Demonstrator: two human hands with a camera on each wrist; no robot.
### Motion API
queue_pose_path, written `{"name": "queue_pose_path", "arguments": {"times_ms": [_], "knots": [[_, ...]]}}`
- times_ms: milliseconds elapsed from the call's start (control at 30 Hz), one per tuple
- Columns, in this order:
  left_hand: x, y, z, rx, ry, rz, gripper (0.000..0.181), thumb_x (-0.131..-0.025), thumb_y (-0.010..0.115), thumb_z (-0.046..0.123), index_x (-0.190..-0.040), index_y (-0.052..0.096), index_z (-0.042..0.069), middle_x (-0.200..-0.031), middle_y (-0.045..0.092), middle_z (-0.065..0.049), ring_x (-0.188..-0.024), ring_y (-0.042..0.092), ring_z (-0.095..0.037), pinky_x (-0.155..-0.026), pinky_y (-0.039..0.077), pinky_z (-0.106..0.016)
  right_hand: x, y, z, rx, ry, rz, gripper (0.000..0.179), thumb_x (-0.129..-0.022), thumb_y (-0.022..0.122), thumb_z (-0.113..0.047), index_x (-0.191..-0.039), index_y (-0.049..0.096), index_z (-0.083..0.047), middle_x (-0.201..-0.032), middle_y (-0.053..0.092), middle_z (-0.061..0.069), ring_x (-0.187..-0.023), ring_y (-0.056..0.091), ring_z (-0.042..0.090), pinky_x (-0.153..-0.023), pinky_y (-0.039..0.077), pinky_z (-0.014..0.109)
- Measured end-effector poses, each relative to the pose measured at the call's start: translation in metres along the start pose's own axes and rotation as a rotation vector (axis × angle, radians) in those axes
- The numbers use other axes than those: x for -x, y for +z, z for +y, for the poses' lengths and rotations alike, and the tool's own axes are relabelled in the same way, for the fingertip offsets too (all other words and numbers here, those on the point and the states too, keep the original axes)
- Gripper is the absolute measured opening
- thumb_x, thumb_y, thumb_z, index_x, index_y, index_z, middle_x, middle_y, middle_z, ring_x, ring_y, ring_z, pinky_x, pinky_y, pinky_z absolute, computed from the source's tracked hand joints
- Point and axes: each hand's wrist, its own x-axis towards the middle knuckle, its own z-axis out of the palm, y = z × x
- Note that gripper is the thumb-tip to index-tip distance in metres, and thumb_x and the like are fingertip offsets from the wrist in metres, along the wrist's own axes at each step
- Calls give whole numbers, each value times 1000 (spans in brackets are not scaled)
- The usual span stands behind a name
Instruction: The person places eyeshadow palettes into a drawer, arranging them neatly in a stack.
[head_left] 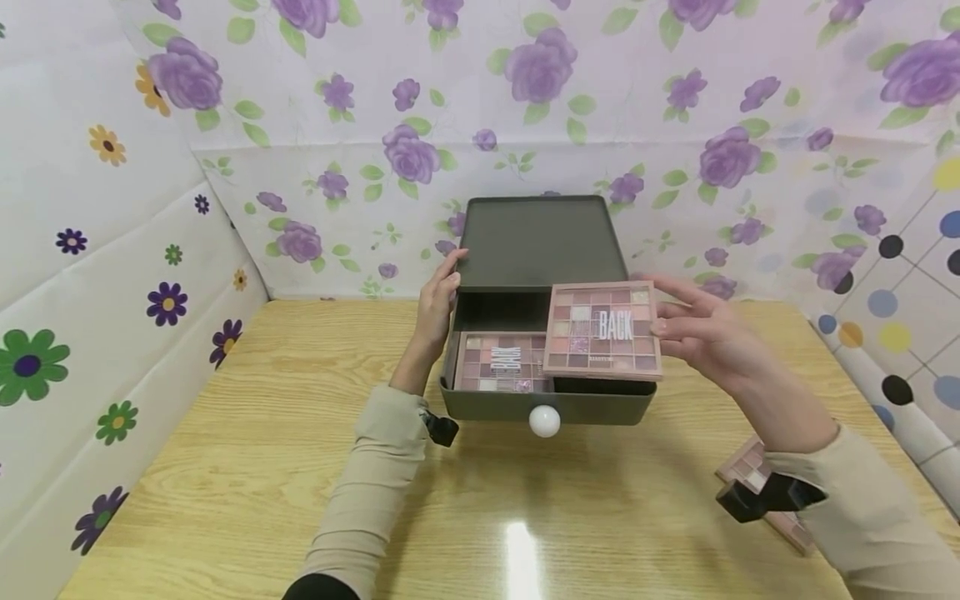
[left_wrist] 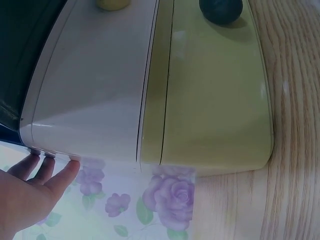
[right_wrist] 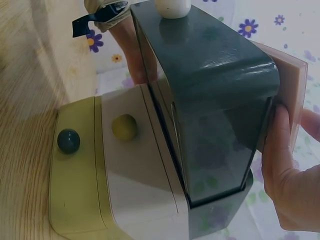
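Observation:
A dark green drawer (head_left: pixel 495 407) with a white round knob (head_left: pixel 544 421) is pulled out of the top of a drawer unit (head_left: pixel 536 242). Inside it, on the left, lies a pink eyeshadow palette (head_left: pixel 498 367). My right hand (head_left: pixel 708 337) pinches a second eyeshadow palette (head_left: pixel 600 329) by its right edge, over the drawer's right half. From the right wrist view, this palette (right_wrist: pixel 292 82) shows beyond the green drawer's wall. My left hand (head_left: pixel 433 317) rests on the unit's left side; its fingertips touch that side in the left wrist view.
Below the green drawer, the unit has a white drawer (right_wrist: pixel 137 165) with a yellow knob and a yellow-green drawer (right_wrist: pixel 75 185) with a dark knob. Another palette (head_left: pixel 750 462) lies on the wooden table (head_left: pixel 247 433), partly hidden by my right wrist. Flowered cloth hangs behind.

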Motion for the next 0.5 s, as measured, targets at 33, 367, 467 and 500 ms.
{"name": "queue_pose_path", "arguments": {"times_ms": [33, 367, 467, 500], "knots": [[0, 0, 1, 0, 1, 1, 46, -91, 35, 13, -134, 41, -3, -143, 33, -13, -84, 35, -9, -72, 29, -22, -1, 2, 0, 7, 6, 4, 51, -84, 47, 15, -124, 56, -15, -104, 59, 14, -90, 61, 22, -75, 50, 31], [1, 1, 1, 9, 3, -15, 46, -92, 35, 13, -135, 40, -3, -145, 30, -14, -80, 34, -10, -72, 29, -23, -11, 18, -3, 67, 27, 18, 49, -83, 52, 13, -126, 48, -11, -95, 63, 11, -86, 62, 21, -71, 51, 32], [1, 0, 1, 2, -7, -16, 47, -92, 34, 15, -135, 40, -1, -145, 29, -13, -79, 33, -9, -71, 28, -24, -15, 25, -4, 118, 42, 41, 56, -83, 55, 11, -133, 39, -7, -93, 64, 10, -84, 62, 20, -71, 51, 31], [1, 0, 0, 1, -8, -19, 47, -92, 34, 15, -136, 39, -1, -145, 28, -13, -82, 34, -9, -72, 28, -24, -17, 27, -4, 135, 47, 45, 59, -82, 55, 11, -136, 35, -5, -93, 64, 9, -84, 62, 19, -71, 51, 31]]}}
